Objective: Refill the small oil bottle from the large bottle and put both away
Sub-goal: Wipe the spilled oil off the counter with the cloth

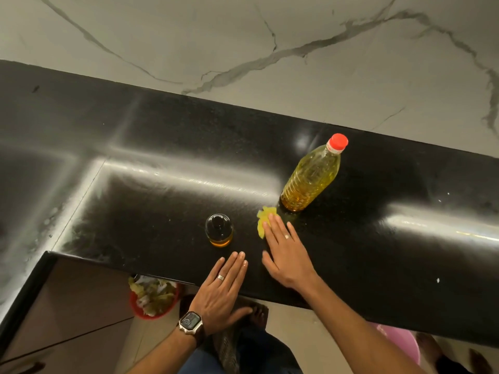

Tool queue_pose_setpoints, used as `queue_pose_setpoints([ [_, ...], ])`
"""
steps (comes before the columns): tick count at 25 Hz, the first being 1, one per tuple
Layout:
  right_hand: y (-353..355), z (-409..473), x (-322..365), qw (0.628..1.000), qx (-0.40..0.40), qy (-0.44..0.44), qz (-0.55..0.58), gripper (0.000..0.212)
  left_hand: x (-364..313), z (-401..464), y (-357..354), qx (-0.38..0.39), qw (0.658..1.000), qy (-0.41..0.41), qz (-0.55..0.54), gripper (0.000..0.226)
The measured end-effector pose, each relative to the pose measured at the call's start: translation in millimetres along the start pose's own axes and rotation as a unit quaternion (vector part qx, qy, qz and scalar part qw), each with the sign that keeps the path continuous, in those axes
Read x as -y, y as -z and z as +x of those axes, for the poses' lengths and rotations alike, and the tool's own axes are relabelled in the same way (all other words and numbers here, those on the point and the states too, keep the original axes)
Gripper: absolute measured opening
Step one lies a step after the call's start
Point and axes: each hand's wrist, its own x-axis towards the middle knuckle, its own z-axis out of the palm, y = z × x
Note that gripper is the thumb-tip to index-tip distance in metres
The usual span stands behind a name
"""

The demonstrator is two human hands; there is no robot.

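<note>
The large plastic oil bottle (313, 175) with a red cap stands on the black countertop (162, 201), full of yellow oil. The small glass oil bottle (219, 230) with a dark top stands to its left, with a shallow layer of oil at the bottom. My right hand (286, 252) lies flat, fingers straight, pressing a small yellow cloth (264, 220) against the counter just in front of the large bottle. My left hand (224, 290), with a ring and a wristwatch, rests flat at the counter's front edge, just below the small bottle.
A marble-patterned wall (243, 44) backs the counter. Below the counter's edge a red bin (154, 295) holds scraps, and a pink bucket (399, 341) stands on the floor at the right. Cabinet fronts (67, 314) lie at the lower left.
</note>
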Motion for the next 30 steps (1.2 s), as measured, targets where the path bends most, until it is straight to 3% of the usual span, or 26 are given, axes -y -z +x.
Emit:
queue_pose_setpoints([
  [3, 1.9, 12.2, 14.2, 0.999, 0.017, 0.042, -0.019, 0.084, -1.6, 0.3, 0.4, -0.022, 1.000, -0.003, -0.008, 0.110],
  [7, -12.4, -65.3, 27.8, 0.976, 0.088, 0.195, -0.032, 0.086, -2.9, -0.5, -2.7, -0.046, 0.999, -0.017, -0.020, 0.106],
  [9, -19.7, -74.2, 13.9, 0.973, 0.086, 0.208, -0.045, 0.082, -1.0, -0.6, -4.0, -0.046, 0.999, -0.026, -0.015, 0.105],
  [10, -18.7, -67.7, -2.4, 0.980, 0.060, 0.176, -0.068, 0.081, 0.3, -0.3, -4.3, -0.038, 0.999, -0.026, -0.011, 0.107],
  [12, -6.2, -51.2, -50.1, 0.996, 0.012, 0.031, -0.081, 0.081, 0.8, 0.3, -4.1, -0.017, 1.000, -0.022, -0.004, 0.109],
  [14, 10.0, -52.6, -98.6, 0.992, 0.010, -0.104, -0.072, 0.082, 0.9, 0.9, -3.1, -0.004, 1.000, -0.019, -0.006, 0.111],
  [16, 8.5, -76.5, -115.6, 0.983, -0.006, -0.182, -0.030, 0.084, 1.3, 0.9, -1.9, 0.007, 1.000, -0.016, -0.007, 0.112],
  [18, -3.9, -104.3, -78.8, 0.985, -0.026, -0.170, -0.027, 0.083, -0.6, 1.1, -2.1, 0.009, 1.000, -0.012, -0.007, 0.113],
  [21, -21.1, -98.8, -7.7, 1.000, 0.006, 0.007, -0.012, 0.081, -0.8, 0.8, -3.1, 0.012, 1.000, -0.005, -0.014, 0.113],
  [22, -18.1, -80.3, -2.9, 1.000, 0.001, 0.020, -0.020, 0.079, -0.1, 0.8, -2.1, 0.014, 1.000, -0.005, -0.016, 0.113],
  [25, -0.2, -40.3, -50.0, 0.991, -0.027, -0.126, -0.033, 0.079, 0.6, 1.6, -0.2, 0.037, 0.999, -0.012, -0.021, 0.113],
  [27, -3.6, -62.8, -71.8, 0.976, -0.039, -0.214, -0.006, 0.079, 1.5, 0.3, -0.8, 0.038, 0.999, -0.013, -0.023, 0.115],
  [28, -9.8, -81.7, -64.9, 0.979, -0.041, -0.199, 0.006, 0.078, 0.9, 0.5, -0.5, 0.040, 0.999, -0.014, -0.025, 0.117],
  [30, -16.1, -110.6, -24.5, 0.997, -0.023, -0.072, 0.021, 0.076, 0.2, 0.9, -0.6, 0.043, 0.998, -0.011, -0.032, 0.119],
])
